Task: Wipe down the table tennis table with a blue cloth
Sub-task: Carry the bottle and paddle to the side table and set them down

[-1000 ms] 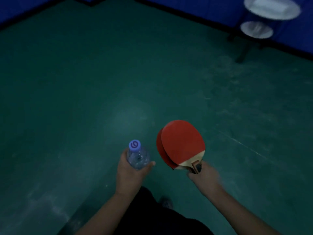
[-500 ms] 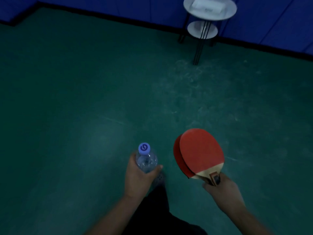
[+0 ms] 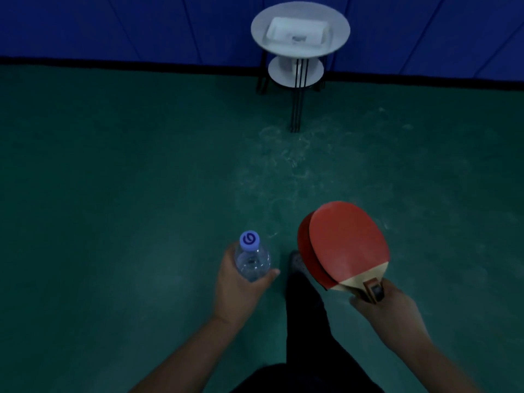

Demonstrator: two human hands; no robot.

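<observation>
Here the person stood on a dark green floor (image 3: 113, 194), looking down at both hands held out in front. The left hand (image 3: 241, 290) was wrapped around a clear plastic water bottle (image 3: 251, 262), fingers behind it and the thumb curled across its front; the bottle stood upright, its pale purple cap (image 3: 249, 239) facing the camera. The right hand (image 3: 388, 310) gripped the handles of two table tennis paddles (image 3: 344, 245), held together with one blade stacked over the other (the under one showed only as a darker red edge on the left side). Both red blades pointed up and away from the person, with a strip of pale wood just above the grip. Between the hands, a dark trouser leg (image 3: 306, 313) and the toe of a shoe (image 3: 295, 262) were visible on the floor.

Ahead, close against a blue wall (image 3: 113, 24), stood a small round white table (image 3: 261, 38) on thin black legs, with a smaller round shelf (image 3: 312, 72) beneath its top. A white rectangular tray (image 3: 297, 34) lay on the top. The floor in front of the table carried pale scuff marks (image 3: 297, 157). Neither the blue cloth nor the table tennis table appeared in the view, so their whereabouts could not be told.
</observation>
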